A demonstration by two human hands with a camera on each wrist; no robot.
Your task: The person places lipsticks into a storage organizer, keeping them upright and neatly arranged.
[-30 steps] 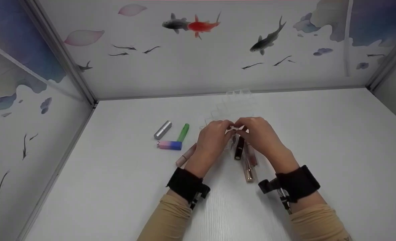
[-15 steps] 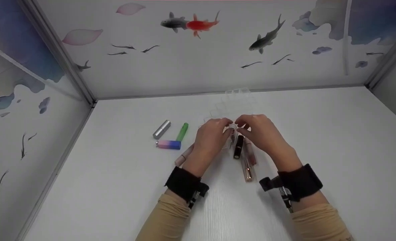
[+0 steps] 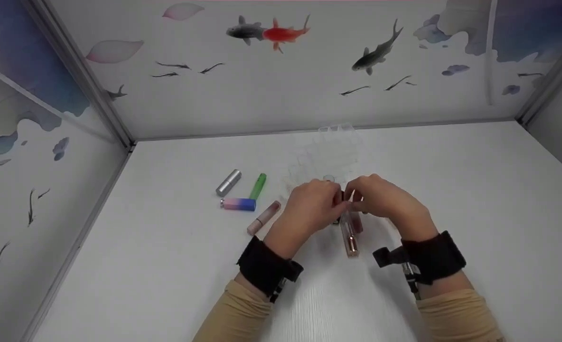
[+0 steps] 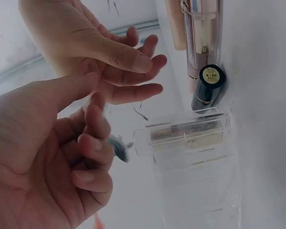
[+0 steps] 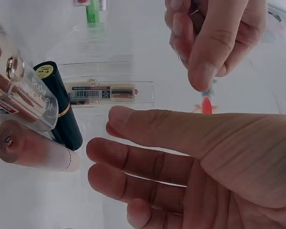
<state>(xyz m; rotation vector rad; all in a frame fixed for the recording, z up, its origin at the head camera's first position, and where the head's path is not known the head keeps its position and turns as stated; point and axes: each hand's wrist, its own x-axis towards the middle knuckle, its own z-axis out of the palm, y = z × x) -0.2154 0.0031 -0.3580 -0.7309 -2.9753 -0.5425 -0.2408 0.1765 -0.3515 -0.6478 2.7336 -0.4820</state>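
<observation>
Right wrist view shows the black tube lying beside the front end of the clear rack; whether the two touch, I cannot tell. Both hands hover close above it: the left hand has its fingers loosely curled, the right hand has its fingers loosely spread, and neither appears to grip anything.

My worry is the crowding. The clear tube overlaps the black one in this view, with the rosy tube close by, so a pinch could nudge a neighbour and set it rolling. The hands sit so near each other that they might also get in each other's way, and a bumped rack could slide, since it looks light.

Its plastic is thin, stepped and nearly invisible against the white, making edges easy to misjudge. A labelled tube occupies the front compartment. The black one is glossy and cylindrical, with a gold band; the clear one has glassy walls and metallic trim.

Farther left on the pale, finely grained table lie a frosted-looking pale tube, a pink-and-blue tube, a green tube and a metallic silver tube.
</observation>
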